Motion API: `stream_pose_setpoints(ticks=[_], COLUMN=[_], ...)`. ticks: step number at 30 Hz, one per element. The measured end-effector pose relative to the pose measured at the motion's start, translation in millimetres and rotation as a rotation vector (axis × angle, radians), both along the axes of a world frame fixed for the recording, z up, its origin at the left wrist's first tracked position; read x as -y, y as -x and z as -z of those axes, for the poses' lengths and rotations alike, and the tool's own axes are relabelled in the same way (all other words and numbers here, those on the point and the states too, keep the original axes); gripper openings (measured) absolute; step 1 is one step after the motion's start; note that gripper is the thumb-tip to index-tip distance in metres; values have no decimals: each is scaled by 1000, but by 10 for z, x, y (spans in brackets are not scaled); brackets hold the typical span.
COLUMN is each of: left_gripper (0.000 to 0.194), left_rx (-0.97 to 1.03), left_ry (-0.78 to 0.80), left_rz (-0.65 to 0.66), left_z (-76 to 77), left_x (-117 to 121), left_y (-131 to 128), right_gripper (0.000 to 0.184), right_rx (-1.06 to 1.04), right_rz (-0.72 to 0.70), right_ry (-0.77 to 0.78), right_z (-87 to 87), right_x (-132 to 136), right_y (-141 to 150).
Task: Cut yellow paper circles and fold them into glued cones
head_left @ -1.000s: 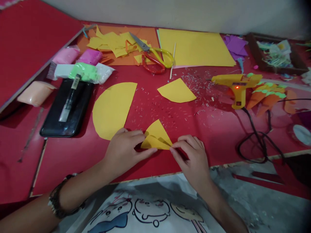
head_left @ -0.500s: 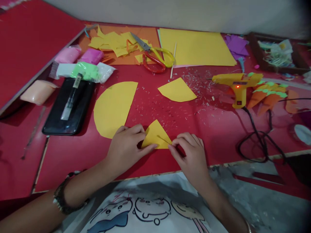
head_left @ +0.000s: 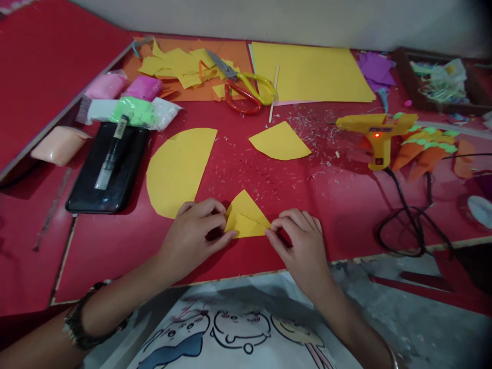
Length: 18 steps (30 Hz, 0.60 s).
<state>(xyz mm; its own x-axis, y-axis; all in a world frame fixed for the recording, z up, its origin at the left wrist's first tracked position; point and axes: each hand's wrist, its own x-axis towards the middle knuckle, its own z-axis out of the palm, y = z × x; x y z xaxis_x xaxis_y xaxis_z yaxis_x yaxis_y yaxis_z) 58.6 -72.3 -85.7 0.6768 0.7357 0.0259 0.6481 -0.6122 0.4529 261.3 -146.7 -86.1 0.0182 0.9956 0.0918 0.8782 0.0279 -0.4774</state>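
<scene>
Near the front edge of the red table [head_left: 242, 259], your yellow paper [head_left: 246, 225] lies folded over. Your left hand [head_left: 192, 233] sets thumb and slightly parted fingers at the paper's left end, though whether they grip isn't clear; your right hand [head_left: 298, 236] pinches its right corner, fingertips nearly together. A bigger yellow cut-out [head_left: 179, 174] reaches your left knuckles; tabletop spreads rightward toward the glue gun [head_left: 380, 132]. Pale shreds [head_left: 309, 134] speckle it, before a grey wall [head_left: 230, 20].

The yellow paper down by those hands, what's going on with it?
A person pinches the right corner of the folded yellow paper with their right hand, while the left hand touches its left side. A flap lies folded over. Two other yellow pieces lie flat on the red table.
</scene>
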Motion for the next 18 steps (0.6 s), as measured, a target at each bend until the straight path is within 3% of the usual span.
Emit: stream_pose_setpoints(ticks=[8,11,18], left_gripper=[16,10,28], left_rx=[124,162,125], left_ry=[29,-28,-68], left_rz=[275,185,51], left_z=[-18,4,30], left_x=[-12,17,63], left_y=[62,64,53], right_gripper=[6,8,9], right_rx=[-132,-205,-215], right_rz=[-132,-125,-87], right_ry=[28,24,30], right_z=[-41,-61,-57], right_x=[41,46,40], right_y=[-94,-126,-120])
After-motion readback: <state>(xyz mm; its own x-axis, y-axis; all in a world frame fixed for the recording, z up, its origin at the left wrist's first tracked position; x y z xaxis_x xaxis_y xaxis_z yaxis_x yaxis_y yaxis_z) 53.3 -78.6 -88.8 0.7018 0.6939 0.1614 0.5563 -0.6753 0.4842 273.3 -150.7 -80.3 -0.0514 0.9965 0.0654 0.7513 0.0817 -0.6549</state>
